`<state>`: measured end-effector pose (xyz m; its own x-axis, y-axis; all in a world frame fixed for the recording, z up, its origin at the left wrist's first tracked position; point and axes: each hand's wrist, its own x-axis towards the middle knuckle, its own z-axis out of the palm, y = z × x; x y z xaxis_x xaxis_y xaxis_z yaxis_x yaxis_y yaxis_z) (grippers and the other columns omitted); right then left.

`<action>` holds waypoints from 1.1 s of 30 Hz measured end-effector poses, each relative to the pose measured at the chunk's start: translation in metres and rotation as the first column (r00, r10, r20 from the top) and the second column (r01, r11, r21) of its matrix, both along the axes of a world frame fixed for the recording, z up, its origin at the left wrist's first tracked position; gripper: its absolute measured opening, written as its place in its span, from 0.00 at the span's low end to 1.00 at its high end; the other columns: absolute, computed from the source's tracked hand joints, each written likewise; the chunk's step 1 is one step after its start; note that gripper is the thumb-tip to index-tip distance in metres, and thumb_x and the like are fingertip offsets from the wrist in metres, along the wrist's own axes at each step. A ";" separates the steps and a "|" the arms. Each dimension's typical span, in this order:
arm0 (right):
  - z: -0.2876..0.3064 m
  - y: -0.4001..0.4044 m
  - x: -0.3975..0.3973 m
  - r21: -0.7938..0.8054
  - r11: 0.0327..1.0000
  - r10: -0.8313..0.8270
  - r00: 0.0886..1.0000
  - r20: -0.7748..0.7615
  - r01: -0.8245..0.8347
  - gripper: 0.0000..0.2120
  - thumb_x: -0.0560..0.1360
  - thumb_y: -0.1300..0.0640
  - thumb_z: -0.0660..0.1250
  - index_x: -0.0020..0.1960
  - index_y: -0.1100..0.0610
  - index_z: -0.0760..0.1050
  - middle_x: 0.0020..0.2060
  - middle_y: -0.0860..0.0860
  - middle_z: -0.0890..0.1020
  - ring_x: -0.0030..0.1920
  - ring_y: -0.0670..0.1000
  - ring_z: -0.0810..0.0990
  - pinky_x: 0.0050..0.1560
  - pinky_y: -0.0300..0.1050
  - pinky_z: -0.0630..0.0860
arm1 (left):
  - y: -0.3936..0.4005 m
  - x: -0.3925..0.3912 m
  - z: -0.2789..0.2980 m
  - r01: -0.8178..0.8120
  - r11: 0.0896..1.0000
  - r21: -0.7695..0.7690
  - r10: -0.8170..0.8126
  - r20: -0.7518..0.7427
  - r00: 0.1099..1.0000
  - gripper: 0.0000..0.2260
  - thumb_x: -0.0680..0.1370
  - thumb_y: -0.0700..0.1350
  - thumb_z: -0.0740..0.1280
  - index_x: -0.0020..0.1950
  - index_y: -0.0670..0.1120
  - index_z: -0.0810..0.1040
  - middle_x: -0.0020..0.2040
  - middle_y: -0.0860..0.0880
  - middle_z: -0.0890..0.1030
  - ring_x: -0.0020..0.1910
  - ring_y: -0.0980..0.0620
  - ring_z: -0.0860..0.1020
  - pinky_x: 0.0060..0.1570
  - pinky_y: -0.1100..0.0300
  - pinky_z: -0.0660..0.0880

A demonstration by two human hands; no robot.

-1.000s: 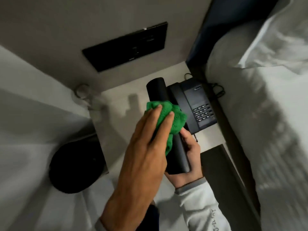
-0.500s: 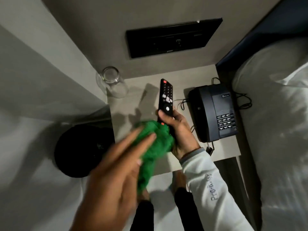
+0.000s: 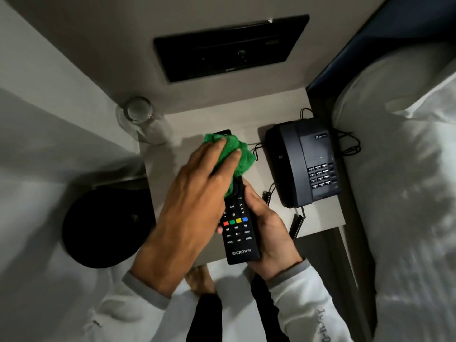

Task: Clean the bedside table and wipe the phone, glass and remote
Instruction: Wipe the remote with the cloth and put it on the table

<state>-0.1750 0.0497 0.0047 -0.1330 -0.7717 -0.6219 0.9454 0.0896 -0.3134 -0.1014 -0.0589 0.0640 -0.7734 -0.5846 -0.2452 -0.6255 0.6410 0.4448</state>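
Cloth (image 3: 233, 154) moved up remote (image 3: 238, 223), pressed under left hand (image 3: 197, 201), right hand (image 3: 269, 233) gripping remote

**Remote being wiped over the bedside table**

Right hand (image 3: 269, 233) grips the lower half of a black remote (image 3: 238, 233), buttons up, "CROWN" at its bottom end. Left hand (image 3: 195, 206) presses a green cloth (image 3: 237, 154) onto the remote's upper part; only its top tip shows past the cloth. Both are held above the bedside table (image 3: 320, 218). Black phone (image 3: 306, 164) sits on the table's right side, handset on cradle, coiled cord hanging off the front edge. Clear glass (image 3: 142, 117) at the back-left corner. Round black bin (image 3: 103, 228) on the floor left of the table. Bed with white sheets (image 3: 407, 181) at right. Dark wall panel (image 3: 229, 45) above.
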 end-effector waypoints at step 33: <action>-0.079 -0.017 -0.015 0.777 0.624 0.774 -0.205 -0.599 0.083 0.40 0.66 0.34 0.76 0.70 0.55 0.70 0.62 0.56 0.75 0.63 0.60 0.75 0.56 0.59 0.79 | 0.076 0.112 -0.029 -0.247 0.923 0.294 0.286 -0.095 0.954 0.21 0.85 0.42 0.56 0.78 0.54 0.68 0.79 0.56 0.67 0.78 0.59 0.64 0.79 0.65 0.58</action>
